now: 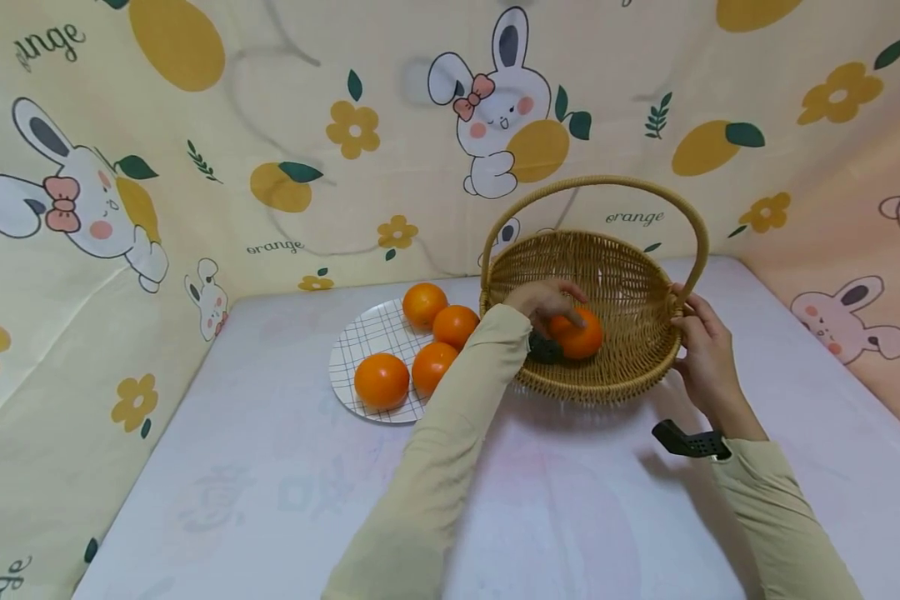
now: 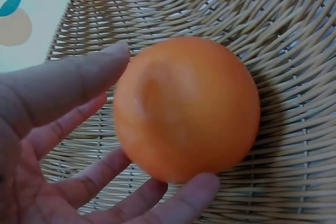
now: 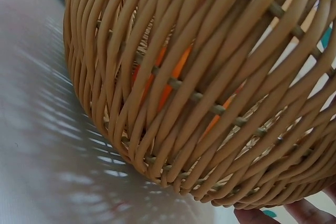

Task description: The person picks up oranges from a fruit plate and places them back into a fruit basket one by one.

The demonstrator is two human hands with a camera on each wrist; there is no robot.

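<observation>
The wicker basket (image 1: pixel 622 275) stands on the table, its opening tilted toward me and its arched handle up. Inside it is an orange (image 1: pixel 581 335). My left hand (image 1: pixel 543 302) reaches over the basket's left side to this fruit. In the left wrist view the left hand's fingers (image 2: pixel 86 182) are spread and fairly straight, thumb tip and fingertips right at the orange's edge, with a gap before the palm. On the right side, my right hand (image 1: pixel 708 350) grips the basket rim near the handle's foot. Most of that hand is hidden in the right wrist view behind the weave (image 3: pixel 210 87).
A white checked plate (image 1: pixel 352 367) left of the basket bears several oranges (image 1: pixel 382 381), partly behind my left sleeve (image 1: pixel 450 450). A cloth printed with rabbits and oranges (image 1: pixel 420 192) hangs behind and at both sides of the white table (image 1: pixel 270 492).
</observation>
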